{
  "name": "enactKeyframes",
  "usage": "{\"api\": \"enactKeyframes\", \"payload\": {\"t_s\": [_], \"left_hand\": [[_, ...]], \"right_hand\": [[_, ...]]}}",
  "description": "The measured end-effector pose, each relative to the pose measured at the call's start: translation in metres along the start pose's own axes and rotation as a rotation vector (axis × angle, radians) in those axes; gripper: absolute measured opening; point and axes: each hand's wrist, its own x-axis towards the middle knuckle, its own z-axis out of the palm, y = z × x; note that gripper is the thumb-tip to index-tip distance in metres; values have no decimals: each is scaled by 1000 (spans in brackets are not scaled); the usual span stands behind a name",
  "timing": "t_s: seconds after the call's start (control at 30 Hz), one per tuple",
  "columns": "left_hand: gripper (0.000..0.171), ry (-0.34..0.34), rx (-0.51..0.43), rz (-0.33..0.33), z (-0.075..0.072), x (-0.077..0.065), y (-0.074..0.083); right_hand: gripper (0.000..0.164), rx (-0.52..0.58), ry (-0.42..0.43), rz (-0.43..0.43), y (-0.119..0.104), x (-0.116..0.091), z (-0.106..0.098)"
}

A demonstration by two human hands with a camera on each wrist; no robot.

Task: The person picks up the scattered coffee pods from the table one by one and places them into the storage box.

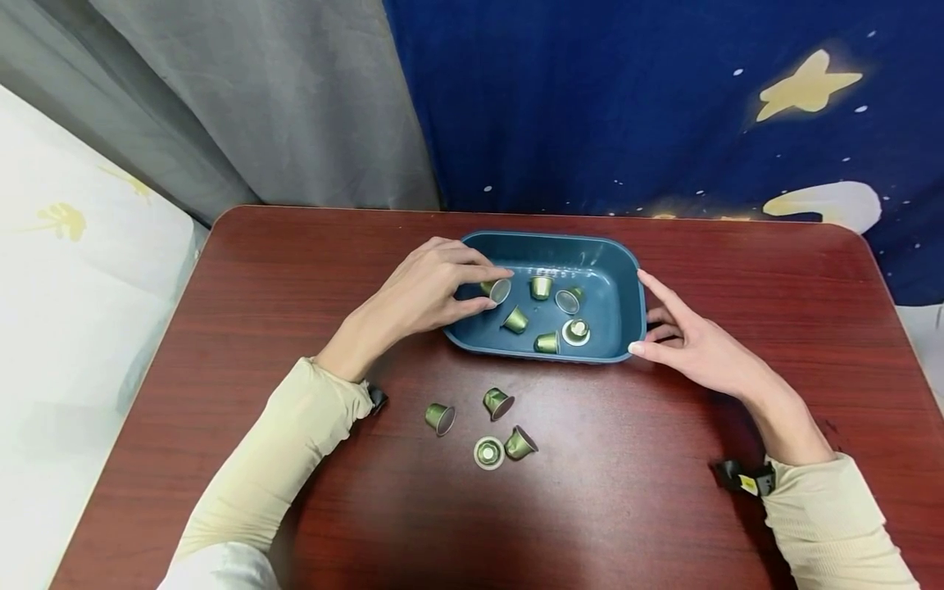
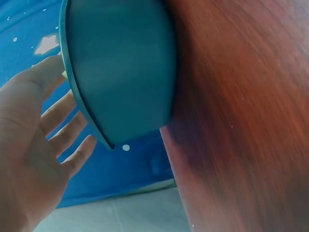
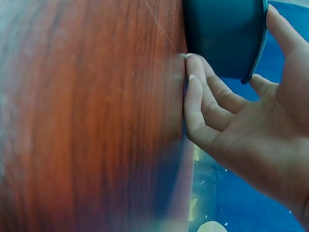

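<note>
A blue rectangular plastic bin (image 1: 479, 347) stands near the table's back edge with several green coffee capsules inside, among them one upside-down capsule (image 1: 578, 331). My left hand (image 1: 435, 288) reaches over the bin's left end and pinches a green coffee capsule (image 1: 500, 290) between thumb and index finger, inside the rim. In the left wrist view the bin's outer wall (image 2: 120, 72) mostly hides that capsule. My right hand (image 1: 693, 340) rests against the bin's right end, thumb and index finger spread along the rim. Its lower fingers (image 3: 194, 96) reach down by the tabletop in the right wrist view.
Several more green capsules lie grouped on the table in front of the bin, including a tipped capsule (image 1: 440, 418) and an upside-down one (image 1: 489, 452). The dark red wooden table (image 1: 627, 508) ends close behind the bin, where grey and blue star-printed curtains (image 1: 590, 106) hang.
</note>
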Motion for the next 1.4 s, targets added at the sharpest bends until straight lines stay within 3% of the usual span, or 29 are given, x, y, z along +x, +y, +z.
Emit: {"api": "enactKeyframes", "payload": {"t_s": [0.9, 1.4], "left_hand": [[38, -96, 44, 57, 16, 17, -5], [39, -161, 123, 15, 21, 25, -3]], "right_hand": [[90, 12, 6, -11, 1, 0, 1], [91, 10, 5, -3, 0, -1, 0]]}}
